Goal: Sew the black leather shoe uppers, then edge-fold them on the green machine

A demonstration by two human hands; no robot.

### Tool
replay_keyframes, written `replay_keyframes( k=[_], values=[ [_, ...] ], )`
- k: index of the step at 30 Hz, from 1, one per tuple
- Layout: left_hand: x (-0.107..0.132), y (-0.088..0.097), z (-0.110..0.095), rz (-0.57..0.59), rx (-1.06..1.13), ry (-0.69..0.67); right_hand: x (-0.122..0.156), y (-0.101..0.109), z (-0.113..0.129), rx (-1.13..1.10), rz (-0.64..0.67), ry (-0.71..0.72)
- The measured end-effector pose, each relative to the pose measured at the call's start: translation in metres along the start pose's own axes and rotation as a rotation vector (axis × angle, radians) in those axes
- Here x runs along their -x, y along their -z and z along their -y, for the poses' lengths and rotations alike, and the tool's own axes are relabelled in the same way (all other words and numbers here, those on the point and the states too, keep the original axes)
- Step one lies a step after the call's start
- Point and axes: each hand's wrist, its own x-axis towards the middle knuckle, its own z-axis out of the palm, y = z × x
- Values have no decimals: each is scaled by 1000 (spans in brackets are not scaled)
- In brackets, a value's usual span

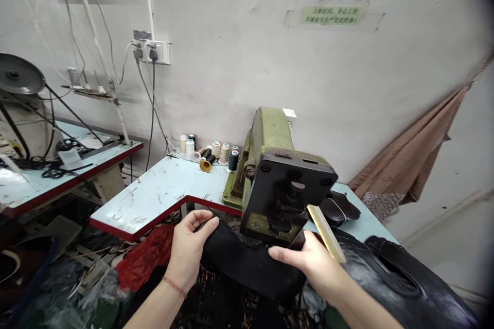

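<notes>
A green machine with a dark front head stands on the pale blue table. Below the head lies a black piece of material. My left hand grips its left end, fingers curled over the edge. My right hand holds its right part just under the machine head, thumb on top. A pale yellow strip sticks out beside my right hand.
Several thread spools stand at the back of the table. Black pieces lie right of the machine, a black sheet at lower right. Red cloth and scraps fill the floor left. Another sewing table stands at left.
</notes>
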Motion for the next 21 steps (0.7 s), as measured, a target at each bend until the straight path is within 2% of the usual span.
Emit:
replay_keyframes(
  k=[2,3,5,7,9,12,14,18,21],
  values=[
    [6,-6,8,-83,179,24,10,-5,-12,21,72,-90],
    [12,-10,14,-82,253,32,14,-9,-17,15,70,-117],
    [29,-19,29,21,341,63,21,-17,-27,-35,-5,-124],
    [48,-30,42,189,362,136,25,-27,-35,-95,-67,-133],
    [61,-39,50,243,350,204,27,-36,-43,-149,-107,-141],
    [67,-47,49,155,320,248,29,-44,-52,-204,-175,-136],
    [65,-47,44,110,281,262,30,-44,-54,-254,-171,-139],
    [58,-38,35,95,187,254,22,-32,-44,-361,-44,-92],
    [54,-28,31,92,110,229,10,-22,-34,-354,12,-29]
  ],
)
